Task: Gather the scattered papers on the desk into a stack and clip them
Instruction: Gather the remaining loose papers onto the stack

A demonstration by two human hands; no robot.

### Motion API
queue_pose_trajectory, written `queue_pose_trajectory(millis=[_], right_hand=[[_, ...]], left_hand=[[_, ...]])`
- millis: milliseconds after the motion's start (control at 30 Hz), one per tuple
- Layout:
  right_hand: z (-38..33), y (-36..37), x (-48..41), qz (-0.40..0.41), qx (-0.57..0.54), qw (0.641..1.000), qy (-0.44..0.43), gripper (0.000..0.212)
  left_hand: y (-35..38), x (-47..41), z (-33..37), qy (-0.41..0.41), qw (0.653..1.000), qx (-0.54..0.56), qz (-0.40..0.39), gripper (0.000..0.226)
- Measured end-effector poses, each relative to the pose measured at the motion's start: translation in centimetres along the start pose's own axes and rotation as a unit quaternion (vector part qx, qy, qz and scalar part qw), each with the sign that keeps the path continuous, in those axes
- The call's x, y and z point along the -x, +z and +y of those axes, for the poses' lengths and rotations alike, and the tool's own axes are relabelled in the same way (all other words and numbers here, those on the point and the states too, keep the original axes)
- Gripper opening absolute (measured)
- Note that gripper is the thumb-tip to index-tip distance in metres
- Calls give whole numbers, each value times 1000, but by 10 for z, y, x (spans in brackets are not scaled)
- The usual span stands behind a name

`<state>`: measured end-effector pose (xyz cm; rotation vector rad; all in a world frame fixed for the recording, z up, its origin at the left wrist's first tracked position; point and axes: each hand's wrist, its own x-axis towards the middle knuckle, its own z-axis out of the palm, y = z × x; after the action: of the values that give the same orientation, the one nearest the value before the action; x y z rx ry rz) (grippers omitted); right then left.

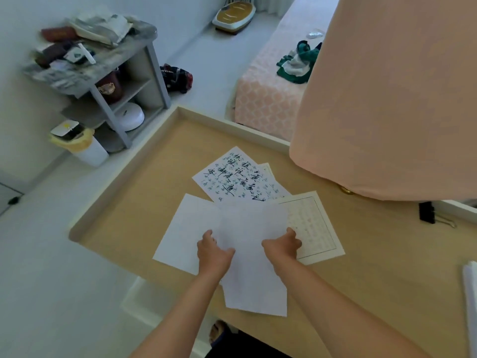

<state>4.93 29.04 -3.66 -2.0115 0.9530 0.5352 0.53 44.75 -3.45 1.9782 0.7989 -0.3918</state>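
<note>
- My left hand [213,250] is pinching the left edge of a blank white paper sheet [254,275], fingers curled.
- My right hand [281,245] is gripping that sheet's right edge.
- It is overhanging the pale wooden desk [129,202], overlapping a second blank white sheet [180,233], a black-handwritten sheet [229,177] and a cream grid-ruled sheet [316,228].
- A black metal binder clip [427,213] is lying well apart, far right.

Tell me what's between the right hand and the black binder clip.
Head view: a cream gridded sheet, then bare desk up to the clip.
</note>
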Motion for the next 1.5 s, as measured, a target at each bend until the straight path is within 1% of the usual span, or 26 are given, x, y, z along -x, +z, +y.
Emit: queue_pose_trajectory(millis=[33,100,167,200,233,300,367,433,467,533,600,700,767,800,833,900,967,1033,1100,1133,1200,1267,1300,1367,1400,1500], right_hand=[[0,-3,-4,-5,11,1000,2,84],[2,-11,-11,-26,46,999,-6,81],[3,-21,-16,-31,109,993,-35,70],[2,-28,-19,-14,158,985,-64,63],[1,-36,-22,10,214,971,-105,58],[-4,-54,-34,47,318,920,-222,56],[-15,-71,-51,26,370,872,-319,60],[-30,-80,-68,-43,389,847,-358,71],[-38,-80,-74,-82,399,838,-363,81],[-51,-74,-82,-123,450,809,-358,109],[-60,-65,-85,-94,530,764,-357,125],[-65,-60,-87,-35,594,727,-343,122],[-67,-60,-87,-7,610,715,-342,106],[-67,-61,-88,-5,610,716,-338,94],[-66,-62,-88,-14,599,729,-332,81],[-65,-65,-89,-53,538,781,-314,57],[-66,-70,-90,-81,436,847,-293,45],[-70,-72,-92,-76,335,898,-273,50],[-77,-69,-90,-94,226,942,-228,68],[-81,-66,-89,-117,170,957,-205,71],[-86,-58,-85,-152,127,964,-178,63],[-89,-49,-79,-172,138,962,-161,53],[-90,-45,-76,-171,137,963,-154,56],[-90,-35,-70,-156,118,971,-141,77],[-88,-31,-67,-142,105,975,-134,82],[-81,-23,-56,-70,89,987,-111,64]], left_hand=[[-3,-4,-1,-23,999,43,-9,81],[-9,-10,-1,-39,994,85,-55,64],[-14,-15,-1,-31,990,92,-98,44],[-16,-19,0,-25,991,85,-102,40],[-18,-22,1,-17,993,72,-91,37],[-26,-31,2,3,999,25,-43,29],[-37,-41,-5,19,995,-95,19,24],[-47,-48,-17,15,968,-232,97,34],[-52,-50,-23,6,957,-261,127,38],[-59,-50,-30,-23,957,-250,145,45],[-64,-49,-30,-59,966,-209,141,63],[-70,-52,-27,-74,976,-157,128,92],[-75,-56,-28,-79,982,-134,105,93],[-78,-58,-29,-83,985,-113,98,87],[-82,-59,-29,-86,988,-87,96,77],[-88,-59,-29,-79,991,-57,91,56],[-94,-58,-30,-55,995,-41,76,34],[-99,-57,-35,-34,998,-5,50,18],[-107,-55,-40,-21,999,31,18,15],[-111,-54,-41,-16,999,46,6,17],[-120,-50,-42,-3,998,66,-12,20],[-128,-48,-42,17,997,71,-23,23],[-132,-47,-41,28,997,70,-27,26],[-136,-44,-37,33,996,72,-34,29],[-137,-43,-36,24,997,74,-30,31],[-143,-43,-44,-64,994,79,36,23]])
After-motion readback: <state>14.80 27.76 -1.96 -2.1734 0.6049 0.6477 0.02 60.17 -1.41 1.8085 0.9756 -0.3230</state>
